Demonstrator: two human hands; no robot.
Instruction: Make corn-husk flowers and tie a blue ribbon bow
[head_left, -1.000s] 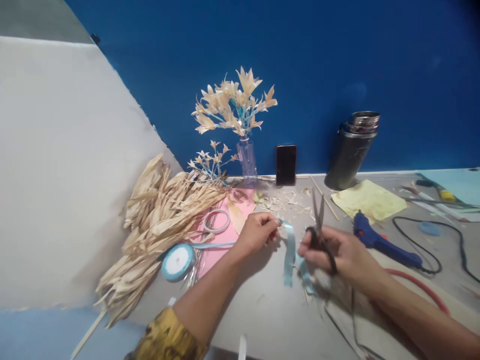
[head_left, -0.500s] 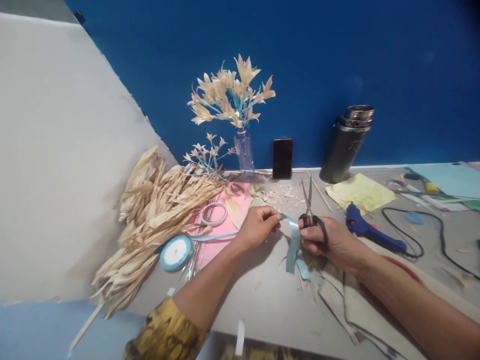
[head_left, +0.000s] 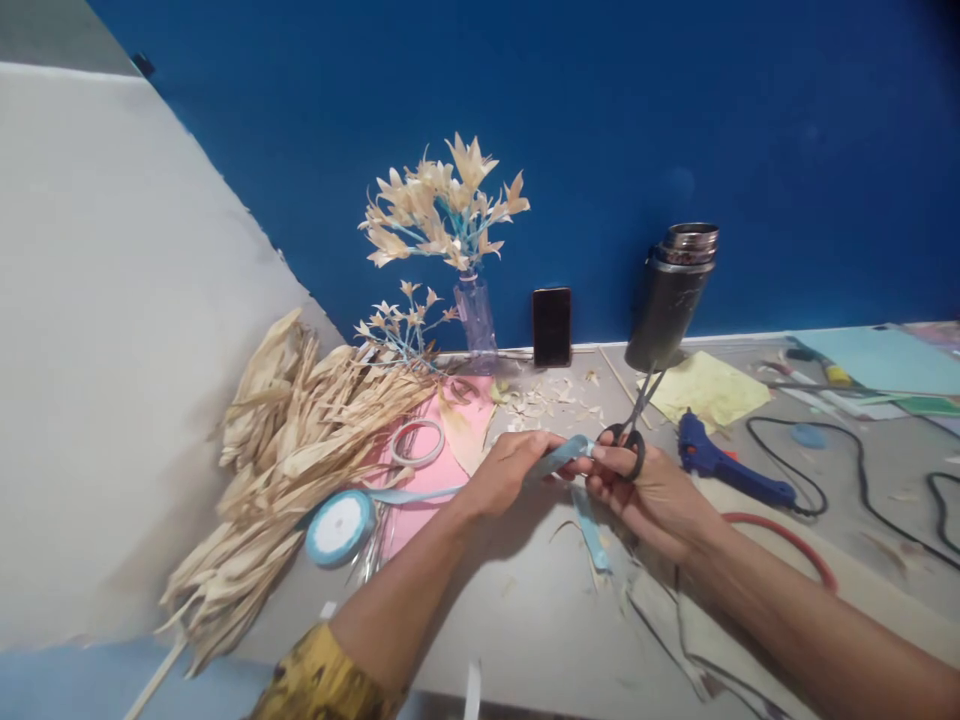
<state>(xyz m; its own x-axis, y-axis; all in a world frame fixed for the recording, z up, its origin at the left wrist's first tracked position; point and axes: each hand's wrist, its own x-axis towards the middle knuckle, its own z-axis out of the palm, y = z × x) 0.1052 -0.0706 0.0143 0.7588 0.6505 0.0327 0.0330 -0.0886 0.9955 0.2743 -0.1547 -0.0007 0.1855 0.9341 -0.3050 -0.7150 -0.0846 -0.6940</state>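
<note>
My left hand [head_left: 511, 468] is closed on a light blue satin ribbon [head_left: 561, 456], which stretches across to my other hand. The fingertips of my right hand [head_left: 637, 490] pinch the ribbon's other end. That same hand also holds black-handled scissors [head_left: 637, 415], their blades pointing up and away, nearly closed. A separate strip of blue ribbon [head_left: 590, 530] lies on the table under my hands. More ribbon runs from behind my left wrist to the ribbon spool [head_left: 340, 528] on the left.
Dried corn husks [head_left: 300, 460] heap at the left, beside pink paper [head_left: 420, 510] and a tape roll [head_left: 417, 443]. Husk flowers stand in a plastic bottle [head_left: 475, 320]. Behind are a phone [head_left: 551, 328] and a flask [head_left: 671, 300]. A blue glue gun [head_left: 731, 465] with its cord lies right.
The ribbon's hanging end has been raised and is now stretched between both hands. My right hand has turned, tilting the scissors rightward, with the blades closer together. The view has shifted slightly.
</note>
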